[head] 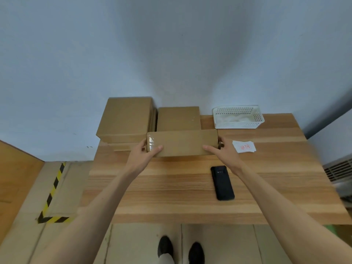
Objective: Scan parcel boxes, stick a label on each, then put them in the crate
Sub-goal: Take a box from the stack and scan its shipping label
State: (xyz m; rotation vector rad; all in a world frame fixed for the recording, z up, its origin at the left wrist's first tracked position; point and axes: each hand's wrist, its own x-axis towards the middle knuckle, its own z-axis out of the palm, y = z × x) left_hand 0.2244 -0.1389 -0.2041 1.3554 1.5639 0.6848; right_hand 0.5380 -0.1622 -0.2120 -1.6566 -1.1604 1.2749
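The person stands at a wooden table point(190, 187) and holds a long cardboard parcel box point(182, 142) by its two ends, at the far middle of the table. The left hand point(144, 152) grips the left end, which is covered with clear tape, with the thumb on the front face. The right hand point(222, 150) grips the right end, its thumb also lying on the front face and its fingers curled behind the end. Whether the box rests on the table or is lifted a little, I cannot tell. Behind it, against the wall, stand a stack of larger boxes point(125, 121) on the left and a smaller box point(179, 119) beside it. A white perforated crate point(238, 117) sits at the far right. Near the right hand lie white labels with red print point(244, 146), and nearer, a black handheld scanner point(222, 182).
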